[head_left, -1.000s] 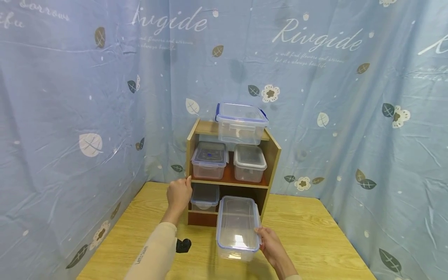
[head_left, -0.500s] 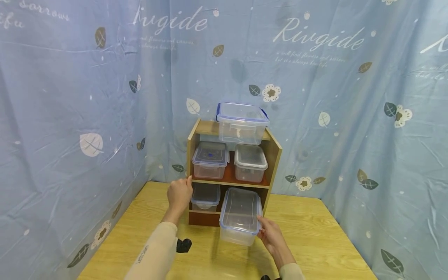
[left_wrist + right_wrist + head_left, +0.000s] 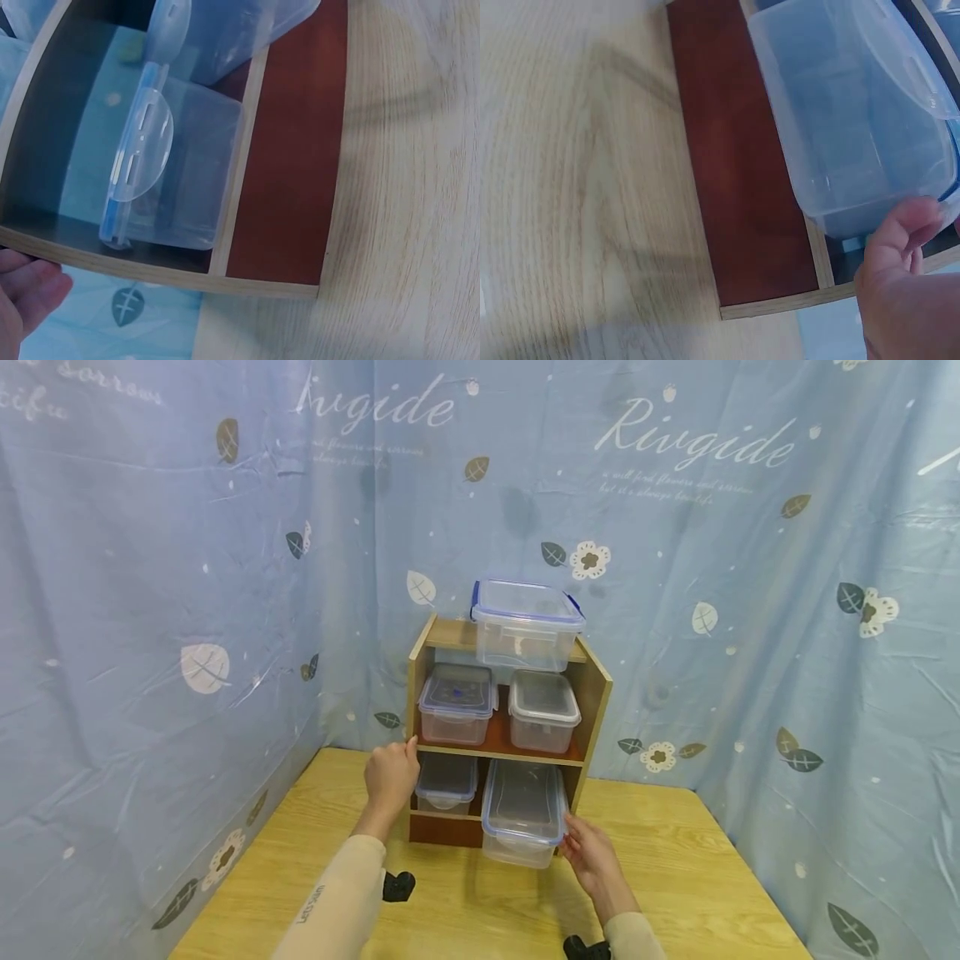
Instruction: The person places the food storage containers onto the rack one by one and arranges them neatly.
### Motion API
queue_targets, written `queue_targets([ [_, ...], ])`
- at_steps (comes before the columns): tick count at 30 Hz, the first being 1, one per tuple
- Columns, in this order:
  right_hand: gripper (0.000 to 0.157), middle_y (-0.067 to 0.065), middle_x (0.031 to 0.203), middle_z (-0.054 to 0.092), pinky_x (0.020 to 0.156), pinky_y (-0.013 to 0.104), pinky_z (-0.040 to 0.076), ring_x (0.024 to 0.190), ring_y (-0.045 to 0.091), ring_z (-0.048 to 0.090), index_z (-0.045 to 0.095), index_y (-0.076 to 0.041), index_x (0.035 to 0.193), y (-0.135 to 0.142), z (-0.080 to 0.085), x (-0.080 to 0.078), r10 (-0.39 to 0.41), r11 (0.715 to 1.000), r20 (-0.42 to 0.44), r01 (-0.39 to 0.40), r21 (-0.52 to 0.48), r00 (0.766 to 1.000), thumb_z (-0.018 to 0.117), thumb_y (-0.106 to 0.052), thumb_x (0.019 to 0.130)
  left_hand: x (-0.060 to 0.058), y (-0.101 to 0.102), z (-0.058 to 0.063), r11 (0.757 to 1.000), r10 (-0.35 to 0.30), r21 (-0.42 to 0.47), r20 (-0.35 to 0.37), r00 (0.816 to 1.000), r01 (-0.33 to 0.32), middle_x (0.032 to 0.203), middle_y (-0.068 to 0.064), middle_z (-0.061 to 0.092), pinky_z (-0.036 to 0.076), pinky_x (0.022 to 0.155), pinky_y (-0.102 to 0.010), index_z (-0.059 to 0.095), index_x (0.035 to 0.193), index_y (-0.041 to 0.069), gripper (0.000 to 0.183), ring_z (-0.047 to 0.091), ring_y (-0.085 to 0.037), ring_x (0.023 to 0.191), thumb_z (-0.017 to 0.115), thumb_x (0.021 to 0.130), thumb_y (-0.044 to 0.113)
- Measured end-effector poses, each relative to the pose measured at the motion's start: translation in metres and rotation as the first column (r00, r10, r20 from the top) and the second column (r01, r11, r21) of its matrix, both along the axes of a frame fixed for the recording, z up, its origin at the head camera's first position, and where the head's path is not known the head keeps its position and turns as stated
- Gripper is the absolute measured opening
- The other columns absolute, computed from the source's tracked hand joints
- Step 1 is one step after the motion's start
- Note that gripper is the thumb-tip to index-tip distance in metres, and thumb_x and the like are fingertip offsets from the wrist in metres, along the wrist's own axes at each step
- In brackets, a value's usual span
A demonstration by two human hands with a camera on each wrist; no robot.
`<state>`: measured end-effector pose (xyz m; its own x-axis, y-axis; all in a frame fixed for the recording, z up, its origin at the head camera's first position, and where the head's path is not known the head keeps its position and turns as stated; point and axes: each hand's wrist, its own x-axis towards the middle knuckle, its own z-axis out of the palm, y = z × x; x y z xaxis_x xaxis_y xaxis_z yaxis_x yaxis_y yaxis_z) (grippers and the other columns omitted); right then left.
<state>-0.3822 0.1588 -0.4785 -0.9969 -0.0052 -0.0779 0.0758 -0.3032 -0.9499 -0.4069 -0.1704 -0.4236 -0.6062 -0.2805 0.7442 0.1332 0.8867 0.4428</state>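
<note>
A clear plastic food container with a blue-rimmed lid (image 3: pixel 525 810) is partly inside the lower right compartment of a small wooden shelf (image 3: pixel 495 756), its front end jutting out over the red base board. My right hand (image 3: pixel 595 862) grips the container's front right edge, thumb (image 3: pixel 915 217) on the near end and the other fingers mostly hidden. On the opposite side, my left hand (image 3: pixel 392 781) holds the shelf's left side panel at middle-board height; curled fingers (image 3: pixel 34 289) show against the panel's edge. Another clear container (image 3: pixel 447 783) sits in the lower left compartment.
Two lidded containers, one blue-rimmed (image 3: pixel 457 706) and one white-rimmed (image 3: pixel 545 710), stand on the middle board. A larger one with blue clips (image 3: pixel 528 622) is on top. The wooden table (image 3: pixel 660 877) meets patterned blue curtains (image 3: pixel 675 568) behind and at the sides.
My right hand has pushed the container away from me, from in front of the shelf into the lower right compartment. The left hand stays at the side panel. The head view has shifted slightly.
</note>
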Motion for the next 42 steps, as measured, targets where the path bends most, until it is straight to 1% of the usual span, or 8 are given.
queue_targets([
  [9,0.035,0.0,0.101,0.055,0.081,0.017,0.051,0.086,0.006,0.059,0.034,-0.003,0.128,0.003,0.006,0.006,-0.034,0.989,-0.054,0.026,-0.144,0.998,0.052,-0.006,0.098,0.0,0.0,0.001,1.0,0.009,0.003,0.027,1.0,-0.009,0.056,-0.021,0.063,0.046,0.043,-0.046,0.058,0.052,0.001,0.053,0.061,-0.04,0.05,0.056,0.097,0.027],
  [16,0.066,0.015,0.135,0.039,0.086,0.021,0.051,0.108,0.016,0.054,0.034,-0.002,0.139,-0.015,0.0,0.022,-0.136,0.951,-0.266,0.201,0.235,0.954,0.072,-0.012,0.086,0.002,-0.002,0.003,0.999,0.009,0.039,0.035,0.999,-0.01,0.059,-0.023,0.065,0.046,0.043,-0.048,0.061,0.055,-0.002,0.052,0.062,-0.042,0.052,0.055,0.097,0.028],
  [19,0.063,0.018,0.124,0.049,0.076,0.018,0.046,0.102,0.022,0.052,0.05,-0.001,0.128,-0.025,-0.008,0.027,-0.179,0.773,-0.573,0.474,0.421,0.8,0.082,-0.015,0.076,0.003,-0.003,0.003,0.999,0.008,0.044,0.038,0.999,-0.01,0.059,-0.023,0.065,0.046,0.043,-0.048,0.061,0.054,-0.001,0.052,0.062,-0.041,0.052,0.056,0.097,0.028],
  [22,0.046,0.016,0.104,0.058,0.071,0.025,0.042,0.088,0.025,0.052,0.063,0.0,0.109,-0.034,-0.018,0.03,-0.051,0.497,-0.885,0.78,0.379,0.463,0.083,-0.014,0.07,0.003,-0.003,0.002,0.999,0.004,0.04,0.043,0.999,-0.006,0.058,-0.021,0.065,0.045,0.042,-0.047,0.059,0.052,0.001,0.053,0.062,-0.04,0.051,0.055,0.098,0.028],
  [24,0.034,0.014,0.101,0.061,0.073,0.03,0.04,0.087,0.025,0.053,0.067,-0.003,0.103,-0.039,-0.025,0.033,0.123,0.386,-0.956,0.875,0.292,0.265,0.077,-0.016,0.074,0.002,-0.002,0.002,0.999,0.0,0.037,0.045,0.999,-0.002,0.057,-0.021,0.064,0.045,0.042,-0.046,0.057,0.05,0.002,0.054,0.062,-0.039,0.05,0.055,0.098,0.028],
  [27,0.028,0.012,0.112,0.065,0.079,0.038,0.041,0.098,0.029,0.057,0.068,-0.006,0.108,-0.046,-0.035,0.037,0.36,0.315,-0.922,0.911,0.267,0.145,0.058,-0.022,0.088,0.002,0.001,0.002,0.999,-0.009,0.037,0.039,0.999,0.007,0.056,-0.02,0.064,0.045,0.042,-0.046,0.056,0.049,0.003,0.054,0.061,-0.039,0.05,0.056,0.097,0.028],
  [33,0.049,0.01,0.133,0.061,0.086,0.051,0.043,0.121,0.035,0.055,0.064,-0.007,0.124,-0.058,-0.05,0.044,0.522,0.151,-0.818,0.917,0.368,0.242,0.026,-0.024,0.098,0.001,0.003,0.0,0.999,-0.011,0.04,0.034,0.999,0.009,0.055,-0.02,0.063,0.043,0.04,-0.044,0.055,0.049,0.003,0.053,0.06,-0.038,0.047,0.057,0.097,0.027],
  [42,0.055,0.011,0.142,0.055,0.093,0.05,0.048,0.132,0.035,0.049,0.06,-0.001,0.129,-0.064,-0.048,0.037,0.503,0.106,-0.78,0.87,0.482,0.371,0.057,-0.015,0.075,0.001,0.001,0.002,0.999,0.003,0.041,0.044,0.999,-0.005,0.057,-0.021,0.064,0.044,0.04,-0.045,0.057,0.051,0.002,0.054,0.061,-0.039,0.049,0.056,0.097,0.029],
])
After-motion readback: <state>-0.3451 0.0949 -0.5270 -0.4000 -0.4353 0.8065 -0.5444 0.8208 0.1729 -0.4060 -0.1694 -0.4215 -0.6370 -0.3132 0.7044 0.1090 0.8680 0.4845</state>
